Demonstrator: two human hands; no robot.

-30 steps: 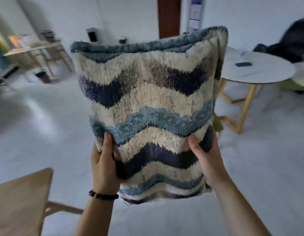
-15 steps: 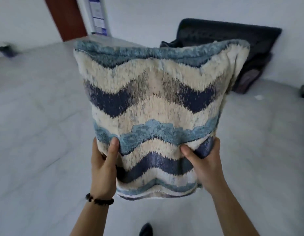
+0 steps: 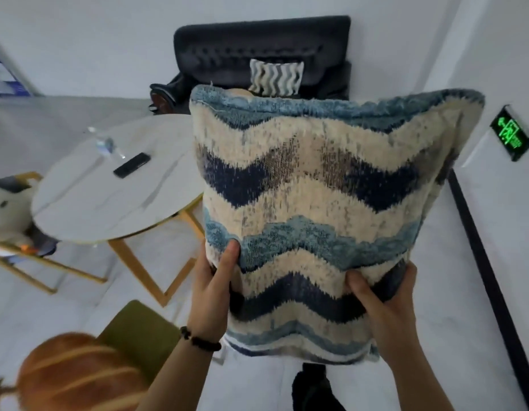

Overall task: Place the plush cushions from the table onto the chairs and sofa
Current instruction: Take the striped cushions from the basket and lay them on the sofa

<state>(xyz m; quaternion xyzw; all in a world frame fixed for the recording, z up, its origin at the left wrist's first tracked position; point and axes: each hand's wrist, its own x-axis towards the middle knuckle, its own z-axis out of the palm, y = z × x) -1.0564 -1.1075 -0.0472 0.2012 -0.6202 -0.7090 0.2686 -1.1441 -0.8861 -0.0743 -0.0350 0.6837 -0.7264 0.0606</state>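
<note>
Since the earlier frame, a round table (image 3: pixel 94 203) has come into view left of the cushion (image 3: pixel 316 209). Left hand (image 3: pixel 211 298) and right hand (image 3: pixel 387 310) grip the cushion's lower sides, holding it upright in midair before the sofa (image 3: pixel 227 48).

The round pale table (image 3: pixel 109 200) carries a flat black device (image 3: pixel 132 164) and, near it, a blurred clear bottle (image 3: pixel 104 143).

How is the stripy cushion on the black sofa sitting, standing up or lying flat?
Standing up. The small cushion leans against the sofa back, wavy face showing.
</note>
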